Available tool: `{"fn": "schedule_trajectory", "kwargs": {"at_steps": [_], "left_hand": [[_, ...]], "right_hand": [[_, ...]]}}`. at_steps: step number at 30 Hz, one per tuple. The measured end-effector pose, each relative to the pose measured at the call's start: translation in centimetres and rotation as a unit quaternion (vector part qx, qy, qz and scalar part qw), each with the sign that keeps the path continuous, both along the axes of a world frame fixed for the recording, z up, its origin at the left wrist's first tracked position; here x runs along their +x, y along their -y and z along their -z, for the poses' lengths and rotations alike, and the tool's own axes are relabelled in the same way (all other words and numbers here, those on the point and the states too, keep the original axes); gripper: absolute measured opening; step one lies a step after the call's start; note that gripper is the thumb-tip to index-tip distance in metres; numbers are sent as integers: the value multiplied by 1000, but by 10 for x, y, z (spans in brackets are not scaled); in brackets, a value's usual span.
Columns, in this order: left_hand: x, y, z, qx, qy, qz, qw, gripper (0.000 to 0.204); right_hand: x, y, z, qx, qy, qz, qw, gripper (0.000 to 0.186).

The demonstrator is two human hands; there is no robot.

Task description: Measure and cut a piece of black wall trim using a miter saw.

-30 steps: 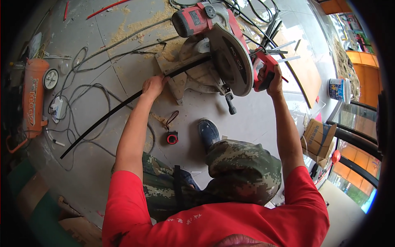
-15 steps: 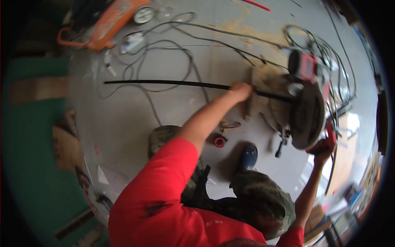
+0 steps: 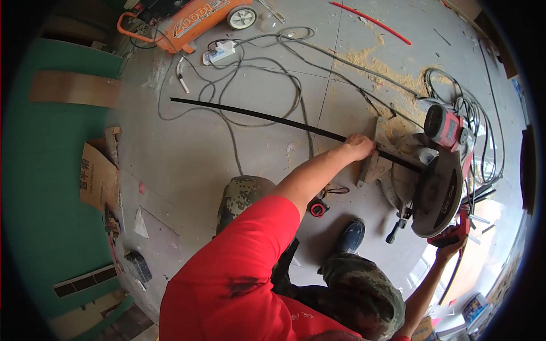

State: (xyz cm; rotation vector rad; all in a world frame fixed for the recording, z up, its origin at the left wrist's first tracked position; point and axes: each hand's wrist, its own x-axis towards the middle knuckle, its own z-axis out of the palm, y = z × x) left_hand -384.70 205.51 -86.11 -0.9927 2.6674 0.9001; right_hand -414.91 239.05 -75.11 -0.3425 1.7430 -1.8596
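Observation:
A long thin black strip (image 3: 256, 115) runs from the left across to the miter saw (image 3: 441, 193), its right end passing under the round blade guard. My left hand (image 3: 360, 146) is closed around the strip beside the saw's fence (image 3: 372, 165). Down at the right, my right hand (image 3: 450, 243) grips the red and black saw handle (image 3: 463, 227). The blade is hidden by the guard, so I cannot tell whether it touches the strip. A red and black tape measure (image 3: 318, 208) lies on the floor below my left forearm.
An orange air compressor (image 3: 199, 25) stands at the far left, near a white power strip (image 3: 219, 52). Looped dark cables (image 3: 298, 94) cross the floor. Sawdust (image 3: 392, 71) and a red strip (image 3: 372, 23) lie beyond the saw. My boot (image 3: 351, 236) is close to its base.
The whole view has shifted, so most things sit farther right, and the picture is sharper. Both hands keep their holds on the strip and the saw handle.

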Motion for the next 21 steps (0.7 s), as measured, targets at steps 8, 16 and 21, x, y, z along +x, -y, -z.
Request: {"fn": "schedule_trajectory", "kwargs": {"at_steps": [8, 16, 21], "left_hand": [[4, 0, 1, 3, -9, -18, 1000, 34], [2, -1, 0, 4, -3, -16, 1000, 34], [3, -2, -1, 17, -15, -38, 999, 34]], "right_hand": [[-1, 1, 1, -2, 15, -15, 1000, 61], [1, 0, 1, -18, 41, -23, 999, 61], [0, -1, 1, -10, 24, -21, 999, 61]]}}
